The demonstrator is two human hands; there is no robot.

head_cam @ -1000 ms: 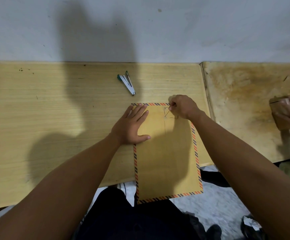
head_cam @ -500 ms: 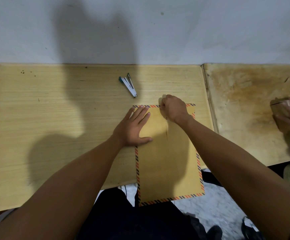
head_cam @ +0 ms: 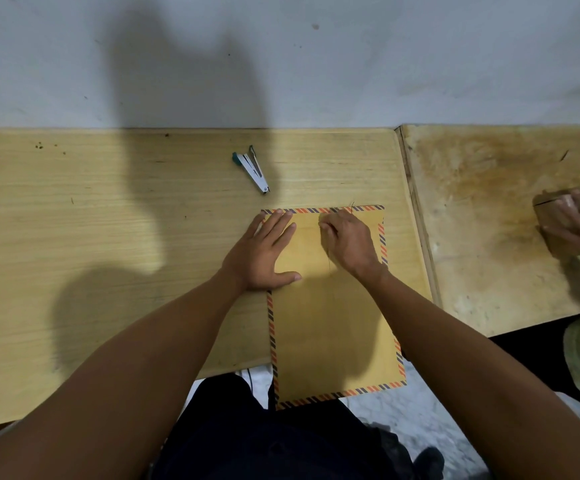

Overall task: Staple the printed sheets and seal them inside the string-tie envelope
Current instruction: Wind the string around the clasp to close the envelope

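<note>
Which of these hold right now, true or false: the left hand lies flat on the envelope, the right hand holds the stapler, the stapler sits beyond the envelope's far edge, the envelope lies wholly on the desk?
1. The left hand lies flat on the envelope. True.
2. The right hand holds the stapler. False: it pinches the thin string near the envelope's top; the stapler lies untouched on the desk.
3. The stapler sits beyond the envelope's far edge. True.
4. The envelope lies wholly on the desk. False: its near end hangs past the desk's front edge, over the person's lap.
</note>
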